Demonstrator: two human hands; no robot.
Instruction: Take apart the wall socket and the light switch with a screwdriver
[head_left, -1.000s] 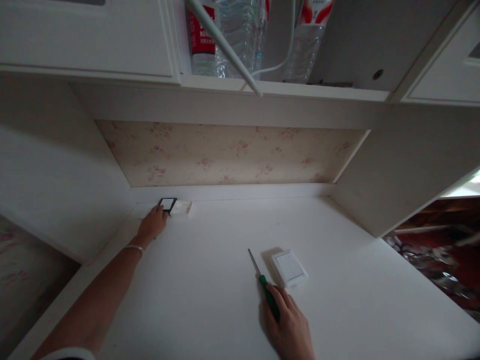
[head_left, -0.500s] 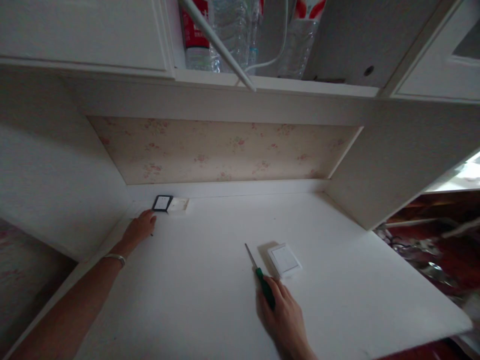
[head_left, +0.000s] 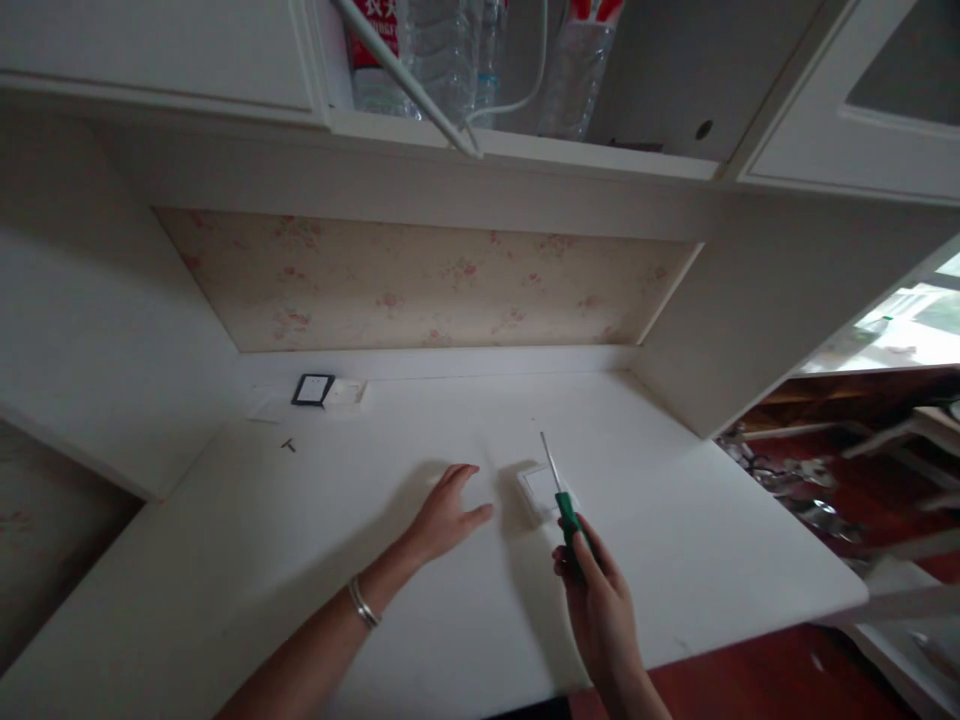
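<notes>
A screwdriver (head_left: 568, 518) with a green handle and thin metal shaft is gripped in my right hand (head_left: 600, 590), its tip pointing up and away from me. Behind the shaft, a white square switch plate (head_left: 535, 489) lies on the white desktop (head_left: 420, 420), partly covered by the tool. My left hand (head_left: 448, 515) hovers to the left of that plate, thumb and fingers apart, holding nothing. A silver bracelet (head_left: 363, 603) circles the left wrist.
At the back left lie a black-framed socket plate (head_left: 313, 389), a pale open box (head_left: 346, 393) and two small dark screws (head_left: 289, 445). Above, a shelf (head_left: 600, 163) holds several plastic bottles (head_left: 439, 60), and a white rod (head_left: 409, 80) hangs across its edge.
My left hand has left the socket plate at the back left and moved right, fingers apart. My right hand has lifted the screwdriver off the desktop and shifted slightly right.
</notes>
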